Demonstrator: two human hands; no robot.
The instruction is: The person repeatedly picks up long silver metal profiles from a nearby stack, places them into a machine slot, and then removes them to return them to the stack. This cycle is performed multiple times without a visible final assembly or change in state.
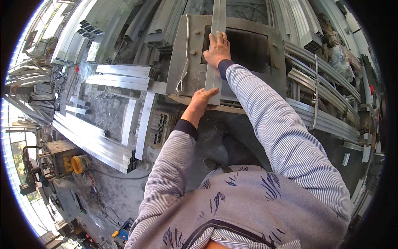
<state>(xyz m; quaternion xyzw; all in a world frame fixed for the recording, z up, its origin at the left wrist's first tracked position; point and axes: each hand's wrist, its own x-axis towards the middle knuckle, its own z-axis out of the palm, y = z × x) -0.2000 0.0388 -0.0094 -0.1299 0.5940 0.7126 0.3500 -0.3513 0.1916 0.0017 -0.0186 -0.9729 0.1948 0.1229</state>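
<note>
With the left hand (202,98) gripping the aluminium strip's (215,50) near end and the right hand (217,49) pressing flat at twelve o'clock, fingers are risking cuts if it slides on the saw table (182,54).

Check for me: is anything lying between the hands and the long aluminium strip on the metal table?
Nothing visible does. Both hands are already on the aluminium strip: the right hand lies flat on it further up the metal table, and the left hand holds its near end at the table's edge. A white cord lies off to the left, apart from the strip.
</note>
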